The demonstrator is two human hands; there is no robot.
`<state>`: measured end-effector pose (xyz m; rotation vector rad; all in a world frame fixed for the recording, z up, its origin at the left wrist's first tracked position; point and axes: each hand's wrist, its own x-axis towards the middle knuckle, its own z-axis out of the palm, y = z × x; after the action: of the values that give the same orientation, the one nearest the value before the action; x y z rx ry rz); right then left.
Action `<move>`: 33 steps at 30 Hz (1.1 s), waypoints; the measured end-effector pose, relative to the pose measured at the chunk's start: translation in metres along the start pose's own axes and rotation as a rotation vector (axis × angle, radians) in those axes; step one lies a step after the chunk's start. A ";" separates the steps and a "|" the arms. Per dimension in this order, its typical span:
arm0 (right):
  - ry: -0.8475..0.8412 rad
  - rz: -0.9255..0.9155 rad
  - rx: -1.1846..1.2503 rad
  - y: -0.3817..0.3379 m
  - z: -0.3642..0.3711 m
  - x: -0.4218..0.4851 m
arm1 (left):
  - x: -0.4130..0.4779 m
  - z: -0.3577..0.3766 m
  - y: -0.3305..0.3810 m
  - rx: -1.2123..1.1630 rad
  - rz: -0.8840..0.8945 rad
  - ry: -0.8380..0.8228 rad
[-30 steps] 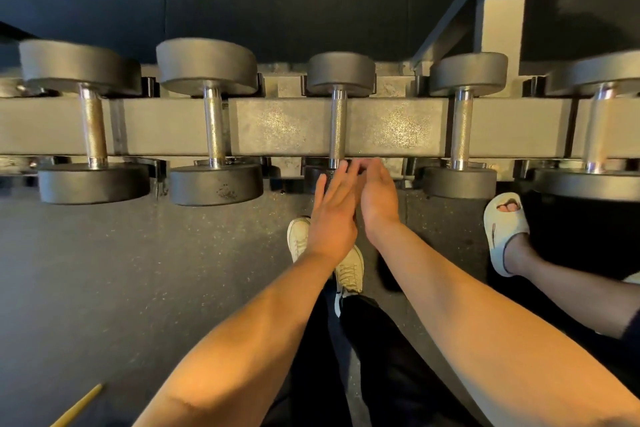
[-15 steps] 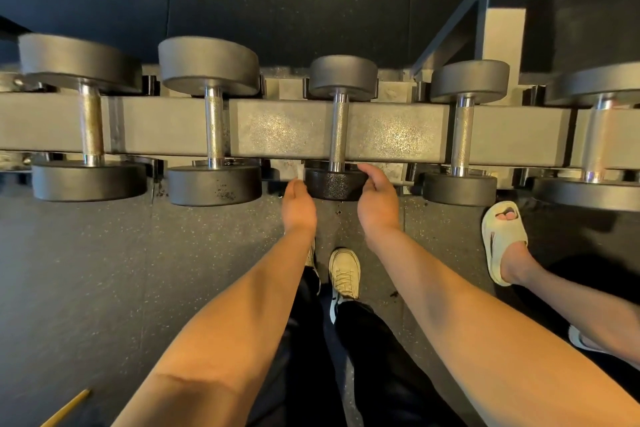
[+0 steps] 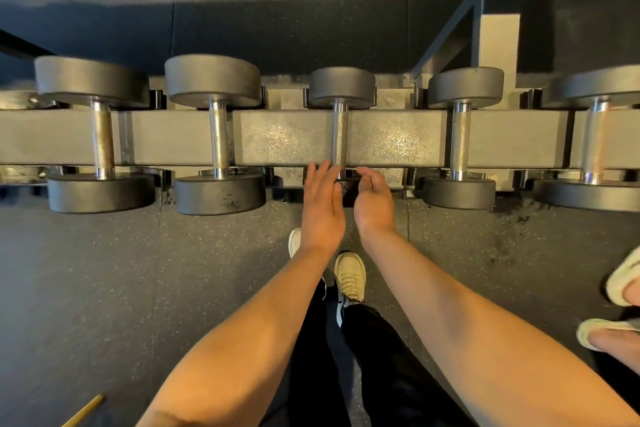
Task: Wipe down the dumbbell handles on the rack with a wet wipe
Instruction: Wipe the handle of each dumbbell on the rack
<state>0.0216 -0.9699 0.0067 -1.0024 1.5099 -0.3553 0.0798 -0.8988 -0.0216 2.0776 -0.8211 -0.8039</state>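
Observation:
Several grey dumbbells lie across the rack beam [image 3: 284, 139], their knurled steel handles pointing away from me. The middle dumbbell's handle [image 3: 339, 139] is bare, and its dark near head [image 3: 346, 192] shows between my hands. My left hand [image 3: 320, 204] lies over the left part of that head, fingers straight and reaching to the handle's base. My right hand [image 3: 374, 201] is cupped against the head's right side with loosely curled fingers. I see no wet wipe in either hand.
Neighbouring dumbbells sit close on the left [image 3: 218, 139] and right [image 3: 460, 139]. Another person's feet in pale sandals [image 3: 623, 281] stand at the right edge. My shoes [image 3: 350, 276] are on the speckled rubber floor below the rack. A yellow stick [image 3: 83, 411] lies bottom left.
My left hand has gone from curled beside the near head to straight fingers laid over it. My right hand has loosened its hold on the head. The other person's feet have shifted right.

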 end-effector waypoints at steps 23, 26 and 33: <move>-0.119 0.012 -0.114 -0.109 0.043 -0.056 | 0.036 -0.133 0.075 -0.213 -0.297 -0.094; -0.164 0.006 -0.102 -0.145 0.060 -0.086 | 0.032 -0.176 0.096 -0.240 -0.262 -0.119; -0.130 -0.107 -0.094 -0.227 0.090 -0.139 | 0.032 -0.264 0.146 -0.271 -0.231 -0.108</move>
<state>0.1767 -0.9676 0.2411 -1.1621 1.3694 -0.2916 0.2555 -0.8911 0.2263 1.9192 -0.4998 -1.0972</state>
